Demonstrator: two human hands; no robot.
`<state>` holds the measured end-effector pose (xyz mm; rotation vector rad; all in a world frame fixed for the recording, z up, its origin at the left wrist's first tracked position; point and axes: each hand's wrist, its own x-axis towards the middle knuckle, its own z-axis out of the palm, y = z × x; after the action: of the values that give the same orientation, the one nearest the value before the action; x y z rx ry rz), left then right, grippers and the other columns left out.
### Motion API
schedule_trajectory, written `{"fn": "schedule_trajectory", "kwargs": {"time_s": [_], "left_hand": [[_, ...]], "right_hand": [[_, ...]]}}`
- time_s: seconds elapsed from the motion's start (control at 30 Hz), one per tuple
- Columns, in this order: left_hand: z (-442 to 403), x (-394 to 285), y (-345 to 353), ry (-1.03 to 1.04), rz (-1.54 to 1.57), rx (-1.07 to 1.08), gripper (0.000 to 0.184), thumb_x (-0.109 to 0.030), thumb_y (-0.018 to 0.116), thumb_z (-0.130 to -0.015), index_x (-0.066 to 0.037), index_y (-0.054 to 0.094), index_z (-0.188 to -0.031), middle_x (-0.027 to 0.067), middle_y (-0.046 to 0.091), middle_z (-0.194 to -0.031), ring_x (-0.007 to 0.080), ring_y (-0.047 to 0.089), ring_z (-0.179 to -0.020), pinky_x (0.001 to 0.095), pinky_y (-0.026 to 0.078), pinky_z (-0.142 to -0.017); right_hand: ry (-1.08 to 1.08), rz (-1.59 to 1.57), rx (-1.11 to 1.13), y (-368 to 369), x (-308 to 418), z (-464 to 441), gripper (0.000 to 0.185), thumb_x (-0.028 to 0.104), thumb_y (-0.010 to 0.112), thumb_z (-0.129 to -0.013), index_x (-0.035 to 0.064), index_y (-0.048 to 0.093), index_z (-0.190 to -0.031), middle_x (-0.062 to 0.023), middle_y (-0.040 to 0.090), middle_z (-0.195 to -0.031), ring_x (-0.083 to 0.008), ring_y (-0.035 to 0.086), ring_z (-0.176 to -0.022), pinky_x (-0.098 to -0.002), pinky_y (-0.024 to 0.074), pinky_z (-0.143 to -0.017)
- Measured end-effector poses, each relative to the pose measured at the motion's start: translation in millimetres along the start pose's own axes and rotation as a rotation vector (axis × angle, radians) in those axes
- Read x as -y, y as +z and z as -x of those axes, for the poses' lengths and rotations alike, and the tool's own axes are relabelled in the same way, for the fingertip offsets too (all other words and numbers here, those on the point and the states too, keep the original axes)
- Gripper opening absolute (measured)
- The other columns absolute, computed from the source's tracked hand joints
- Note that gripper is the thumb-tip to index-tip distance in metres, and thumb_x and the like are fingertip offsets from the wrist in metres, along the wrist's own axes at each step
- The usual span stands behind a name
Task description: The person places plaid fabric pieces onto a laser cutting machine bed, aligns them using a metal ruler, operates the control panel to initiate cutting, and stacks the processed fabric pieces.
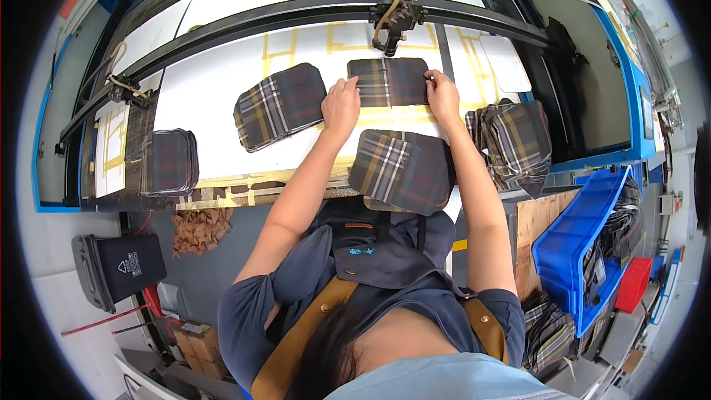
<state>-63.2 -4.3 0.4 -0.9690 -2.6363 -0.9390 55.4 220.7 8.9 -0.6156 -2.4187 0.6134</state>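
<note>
A plaid fabric piece (389,83) with rounded corners lies flat on the white work surface, under the machine's head. My left hand (341,110) has its fingers closed at the piece's left edge. At the opposite edge, my right hand (443,96) pinches the fabric near its upper right corner. Left of my left hand sits a plaid stack (281,106), slightly fanned. Another plaid stack (402,170) lies between my forearms at the table's front edge. To the right of my right forearm is a messier plaid pile (515,144).
A black gantry beam (296,24) crosses behind my hands, carrying a machine head (396,18) with a hose. A small plaid stack (170,163) rests at the far left. Below right stands a tilted blue bin (570,252); a black bin (118,270) is lower left.
</note>
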Motion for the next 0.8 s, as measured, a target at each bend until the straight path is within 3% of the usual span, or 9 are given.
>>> {"fn": "schedule_trajectory", "kwargs": {"time_s": [0.47,0.57,0.67,0.8], "left_hand": [[1.7,4.0,6.0,0.079,-0.006,-0.05,0.026,-0.015,0.066,-0.091,-0.013,0.07,-0.117,0.0066,0.058,-0.089,0.0263,0.061,-0.092,0.0413,0.052,-0.076],[0.4,-0.8,1.6,0.076,-0.017,-0.058,0.026,-0.013,0.066,-0.09,-0.013,0.07,-0.115,0.0067,0.06,-0.097,0.0271,0.06,-0.098,0.0416,0.051,-0.081],[1.4,-13.2,-10.8,0.238,-0.134,-0.294,0.027,-0.012,0.067,-0.088,-0.01,0.07,-0.115,0.008,0.061,-0.107,0.0302,0.058,-0.107,0.0422,0.05,-0.088],[9.4,-9.0,-2.7,0.458,0.221,0.01,0.021,-0.014,0.067,-0.09,-0.009,0.072,-0.11,0.0093,0.065,-0.116,0.0305,0.058,-0.116,0.0425,0.049,-0.094]], "right_hand": [[-0.102,0.132,-0.046,4.2,-3.3,4.8,0.014,0.002,0.06,-0.089,0.003,0.066,-0.102,-0.0182,0.066,-0.095,-0.0389,0.064,-0.09,-0.0461,0.0513,-0.079],[-0.116,0.192,-0.056,3.6,-2.3,6.9,0.013,0.003,0.06,-0.088,0.0025,0.066,-0.1,-0.0179,0.064,-0.092,-0.0381,0.063,-0.088,-0.046,0.0519,-0.077],[-0.1,0.295,-0.086,-10.1,2.5,8.7,0.015,0.009,0.064,-0.088,0.0004,0.065,-0.1,-0.0185,0.062,-0.094,-0.0379,0.061,-0.092,-0.0461,0.0523,-0.078],[0.062,0.502,0.03,-29.5,5.9,18.7,0.027,0.019,0.069,-0.086,-0.0036,0.064,-0.099,-0.0229,0.06,-0.098,-0.0396,0.059,-0.098,-0.0464,0.0533,-0.081]]}}
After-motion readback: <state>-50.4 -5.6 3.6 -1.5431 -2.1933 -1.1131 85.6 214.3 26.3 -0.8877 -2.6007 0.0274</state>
